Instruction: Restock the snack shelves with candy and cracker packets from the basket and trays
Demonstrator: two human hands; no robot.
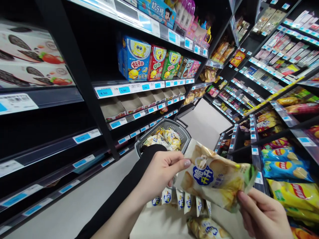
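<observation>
A cream and yellow snack bag (214,177) with a blue logo is stretched between my two hands, tilted down to the right. At its left end, my left hand (164,167) pinches the edge between thumb and fingers. My right hand (261,209) grips the lower right corner, near the green end. Below the bag, several similar snack bags (188,201) stand in a row on a pale surface (159,222), which may be a carton. Another snack bag (206,228) lies nearer to me. Beyond my left forearm, a grey shopping basket (184,136) holds more of these bags.
At the left, a dark shelf (129,88) carries SpongeBob boxes (138,59) and price labels. White boxes with cookie pictures (32,56) are at far left. Chip bags (294,192) fill the right-hand shelves. A pale floor aisle (209,114) runs ahead towards more stocked shelves.
</observation>
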